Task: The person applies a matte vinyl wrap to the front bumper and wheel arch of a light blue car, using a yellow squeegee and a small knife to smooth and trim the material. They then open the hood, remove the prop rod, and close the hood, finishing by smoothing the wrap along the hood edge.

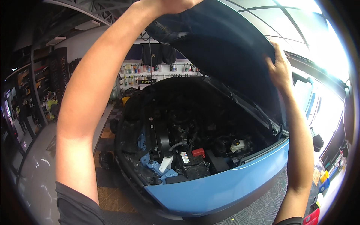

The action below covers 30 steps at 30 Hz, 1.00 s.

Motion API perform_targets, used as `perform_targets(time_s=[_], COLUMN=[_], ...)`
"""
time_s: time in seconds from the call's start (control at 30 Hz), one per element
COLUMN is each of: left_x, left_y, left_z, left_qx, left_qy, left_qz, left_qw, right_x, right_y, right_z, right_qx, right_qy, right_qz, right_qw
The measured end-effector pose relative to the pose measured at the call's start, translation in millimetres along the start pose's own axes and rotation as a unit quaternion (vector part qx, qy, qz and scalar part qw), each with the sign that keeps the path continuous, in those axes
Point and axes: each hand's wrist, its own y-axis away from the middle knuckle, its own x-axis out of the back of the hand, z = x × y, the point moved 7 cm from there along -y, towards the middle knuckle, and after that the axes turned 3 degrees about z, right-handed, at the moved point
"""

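Both arms are raised around the dark underside of a lifted car hood [221,45]. My left hand [174,5] grips its upper edge, partly cropped by the top of the view, fingers curled. My right hand [280,67] holds the hood's right edge, thumb and fingers around it. Beneath lies the open engine bay of a blue car [228,191], with a black battery [187,165] under a red terminal cover [198,153], a white reservoir [165,163] and another small translucent reservoir [237,145] at the right.
Shelves of bottles [137,69] line the back wall. Dark racks [48,101] and glass doors stand left beside glossy flooring [37,172]. A tiled mat [258,198] lies under the car. Several colored objects [322,183] sit at the right rim, below bright windows.
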Motion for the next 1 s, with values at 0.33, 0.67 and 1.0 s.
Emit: perform_targets(time_s=[0.33,0.67,1.0], left_x=[0,-40,-81], left_y=[-12,83,60], left_z=[-29,2,42], left_qx=[0.132,0.538,0.555], left_qy=[0.052,0.401,0.556], left_qz=[-0.049,0.195,0.39], left_qw=[0.989,0.715,0.481], right_x=[-7,-8,-9], right_y=[2,2,4], right_z=[23,25,21], right_qx=[0.019,0.015,0.013], right_qy=[0.061,0.083,0.068], right_qz=[0.028,0.058,0.066], right_qw=[0.998,0.995,0.995])
